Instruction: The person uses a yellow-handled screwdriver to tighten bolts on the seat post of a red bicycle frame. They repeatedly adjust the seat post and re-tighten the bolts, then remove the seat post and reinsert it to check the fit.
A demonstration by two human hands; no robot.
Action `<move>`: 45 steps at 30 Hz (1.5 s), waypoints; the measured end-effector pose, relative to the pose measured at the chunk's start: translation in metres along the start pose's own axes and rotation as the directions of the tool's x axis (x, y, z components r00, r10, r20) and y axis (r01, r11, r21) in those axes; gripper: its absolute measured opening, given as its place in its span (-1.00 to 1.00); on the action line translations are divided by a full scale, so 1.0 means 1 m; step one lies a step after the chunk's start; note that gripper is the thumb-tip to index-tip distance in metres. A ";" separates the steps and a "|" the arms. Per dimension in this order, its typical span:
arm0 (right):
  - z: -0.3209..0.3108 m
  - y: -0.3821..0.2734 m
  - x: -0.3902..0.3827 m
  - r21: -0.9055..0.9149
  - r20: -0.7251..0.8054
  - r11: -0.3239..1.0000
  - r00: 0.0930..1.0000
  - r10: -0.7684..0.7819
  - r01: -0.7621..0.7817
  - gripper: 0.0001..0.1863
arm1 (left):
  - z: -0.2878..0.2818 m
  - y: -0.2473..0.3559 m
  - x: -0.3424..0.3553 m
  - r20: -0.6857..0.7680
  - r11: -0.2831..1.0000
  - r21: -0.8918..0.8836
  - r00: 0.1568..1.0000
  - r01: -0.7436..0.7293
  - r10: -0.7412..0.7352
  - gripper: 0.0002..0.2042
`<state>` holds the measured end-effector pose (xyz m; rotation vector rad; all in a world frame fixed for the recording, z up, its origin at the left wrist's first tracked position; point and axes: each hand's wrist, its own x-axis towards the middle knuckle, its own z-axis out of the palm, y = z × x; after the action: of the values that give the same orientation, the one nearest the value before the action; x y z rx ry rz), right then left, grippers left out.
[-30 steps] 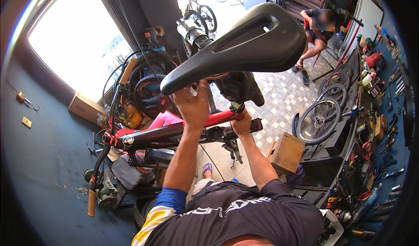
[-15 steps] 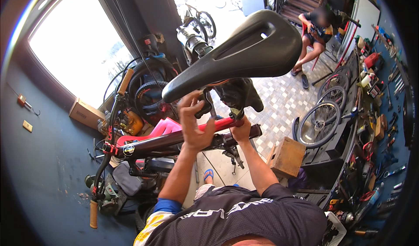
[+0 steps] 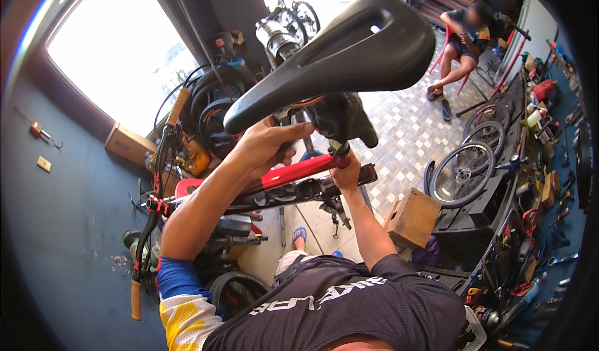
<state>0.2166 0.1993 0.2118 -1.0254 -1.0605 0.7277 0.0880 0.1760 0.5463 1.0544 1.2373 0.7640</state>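
A black bicycle saddle fills the upper middle, its long nose pointing left. Under it, a dark, bulky piece surrounds the seatpost; its kind I cannot make out. The red and black bicycle frame runs leftward to a handlebar with tan grips. My left hand is beneath the saddle's nose, thumb stretched toward the dark piece and other fingers curled; what they grip is partly hidden. My right hand closes around the frame just below the seatpost, its fingers partly behind the tube.
A wooden box stands on the tiled floor to the right, with bicycle wheels behind it. Many tools line the right wall. Another person sits on a red chair at the far right. A cardboard box is by the window.
My left hand has turned and its fingers have curled in under the saddle, with the forearm swinging left across the frame. My right hand stays at the seatpost's base. The whole view has shifted slightly.
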 end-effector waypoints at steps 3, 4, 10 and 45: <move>-0.004 0.003 -0.003 -0.001 0.039 0.998 0.997 0.069 -0.069 -0.81 | -0.001 -0.015 0.005 -0.010 0.989 -0.108 0.995 -0.097 0.097 -0.85; -0.004 -0.003 -0.004 -0.004 0.038 0.998 0.997 0.070 -0.070 -0.81 | -0.005 -0.022 0.007 0.008 0.986 -0.090 0.990 -0.137 0.139 -0.83; -0.005 -0.007 -0.005 0.021 0.073 0.998 0.996 0.060 -0.061 -0.69 | -0.031 -0.068 0.041 -0.018 0.578 0.637 0.740 -0.510 0.672 -0.57; -0.007 -0.021 -0.006 0.075 0.106 0.986 0.985 0.138 -0.146 -0.68 | 0.010 -0.032 0.036 -0.332 0.853 -0.488 0.943 -0.184 0.014 -0.70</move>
<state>0.2209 0.1840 0.2283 -1.0090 -1.0417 0.9402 0.1021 0.1954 0.5036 0.5656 1.1522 1.3052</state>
